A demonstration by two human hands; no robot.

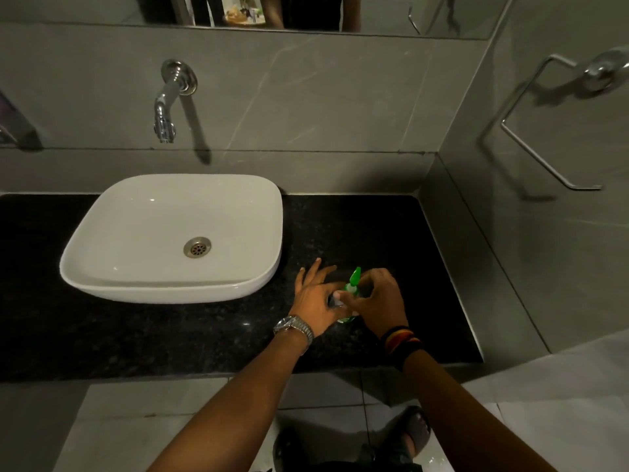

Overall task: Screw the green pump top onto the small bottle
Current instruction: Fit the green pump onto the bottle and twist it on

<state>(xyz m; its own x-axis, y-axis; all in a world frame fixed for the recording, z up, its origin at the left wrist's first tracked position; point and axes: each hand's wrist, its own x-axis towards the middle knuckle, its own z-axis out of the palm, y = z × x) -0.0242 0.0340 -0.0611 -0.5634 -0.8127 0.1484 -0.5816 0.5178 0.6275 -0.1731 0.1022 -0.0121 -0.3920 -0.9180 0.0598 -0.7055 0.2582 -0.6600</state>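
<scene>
The small bottle (346, 318) stands on the black granite counter (374, 233), right of the basin. Only its greenish base shows, since both hands cover the rest. The green pump top (354, 280) sits on the bottle's neck, its nozzle pointing up and away from me. My left hand (315, 298) wraps the bottle from the left with thumb and forefinger, the other fingers spread wide. My right hand (376, 301) pinches the pump's collar from the right, fingers curled around it.
A white vessel basin (143, 281) sits on the counter to the left, under a wall tap (165, 107). A chrome towel ring (544, 131) hangs on the right wall. The counter's front edge lies just below my wrists.
</scene>
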